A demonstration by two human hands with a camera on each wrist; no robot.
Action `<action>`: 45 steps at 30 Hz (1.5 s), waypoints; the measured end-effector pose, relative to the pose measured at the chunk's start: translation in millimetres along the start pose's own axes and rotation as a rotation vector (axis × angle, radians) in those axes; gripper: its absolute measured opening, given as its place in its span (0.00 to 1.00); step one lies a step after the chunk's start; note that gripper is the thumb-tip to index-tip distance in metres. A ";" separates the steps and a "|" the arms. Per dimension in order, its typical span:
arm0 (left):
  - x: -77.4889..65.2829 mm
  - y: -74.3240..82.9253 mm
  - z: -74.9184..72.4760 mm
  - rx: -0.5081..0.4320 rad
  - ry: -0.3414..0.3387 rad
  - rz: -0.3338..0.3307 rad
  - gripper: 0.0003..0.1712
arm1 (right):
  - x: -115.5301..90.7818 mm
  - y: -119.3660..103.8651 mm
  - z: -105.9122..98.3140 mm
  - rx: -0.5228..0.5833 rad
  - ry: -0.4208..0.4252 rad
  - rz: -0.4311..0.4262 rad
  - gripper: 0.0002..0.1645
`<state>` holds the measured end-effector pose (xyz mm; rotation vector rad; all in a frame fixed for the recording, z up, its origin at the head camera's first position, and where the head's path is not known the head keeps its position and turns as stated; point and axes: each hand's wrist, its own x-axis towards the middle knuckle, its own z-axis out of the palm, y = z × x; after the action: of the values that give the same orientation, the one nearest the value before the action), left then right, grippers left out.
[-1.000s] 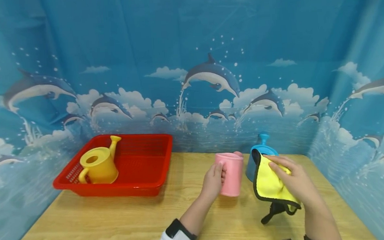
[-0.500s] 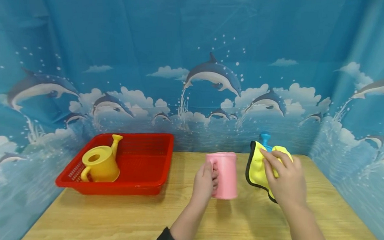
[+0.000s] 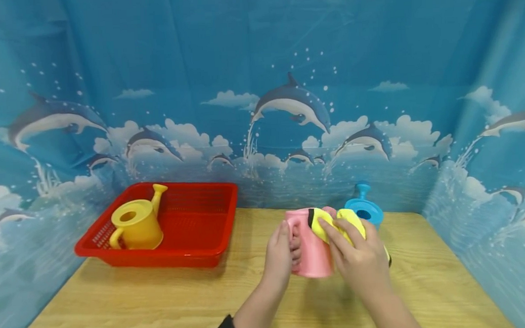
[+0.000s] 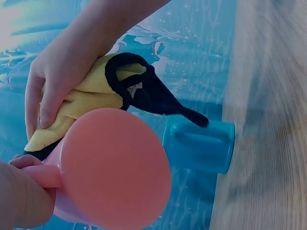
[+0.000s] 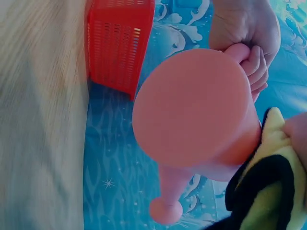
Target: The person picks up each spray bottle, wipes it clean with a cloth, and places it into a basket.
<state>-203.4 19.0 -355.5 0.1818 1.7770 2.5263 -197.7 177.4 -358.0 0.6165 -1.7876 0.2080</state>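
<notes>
A pink watering can [image 3: 314, 258] is held off the table by its handle in my left hand [image 3: 278, 252]. Its flat base [image 4: 115, 167] faces the left wrist camera, and the spout [image 5: 165, 211] shows in the right wrist view. My right hand [image 3: 361, 258] grips a yellow cloth [image 4: 91, 96] with black edging and lays it against the can's upper side, near the rim. From the cloth a black strap [image 4: 168, 103] hangs down. Behind the right hand stands a blue watering can [image 3: 365, 210], partly hidden in the head view.
At the left of the wooden table [image 3: 163, 308] sits a red basket [image 3: 192, 259], with a yellow watering can [image 3: 141, 227] in it. A blue curtain [image 3: 256, 45] printed with dolphins hangs along the back and sides.
My right hand has moved left with the cloth, from in front of the blue watering can onto the pink one. The pink watering can has shifted slightly left and turned.
</notes>
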 end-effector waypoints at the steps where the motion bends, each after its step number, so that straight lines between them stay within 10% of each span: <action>1: -0.1 0.2 0.0 -0.007 -0.007 -0.001 0.20 | -0.6 -0.7 0.0 0.020 -0.024 0.003 0.18; 7: -1.5 -0.9 0.6 -0.051 -0.074 -0.020 0.21 | -4.9 -3.6 -0.8 0.065 -0.155 0.022 0.23; 24: 0.0 0.9 -4.4 -0.082 -0.096 -0.100 0.26 | -13.3 -3.5 8.5 0.143 -0.164 -0.012 0.23; 39: 11.4 11.9 -25.9 -0.238 -0.069 0.006 0.27 | -14.6 -7.1 6.9 0.277 -0.241 -0.184 0.17; 45: 7.8 9.6 -23.0 -0.310 -0.139 -0.031 0.26 | -13.4 -3.1 7.9 0.234 -0.237 -0.098 0.21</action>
<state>-213.7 -4.9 -353.6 0.3039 1.3104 2.6497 -200.3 175.3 -373.6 0.9252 -1.9697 0.2890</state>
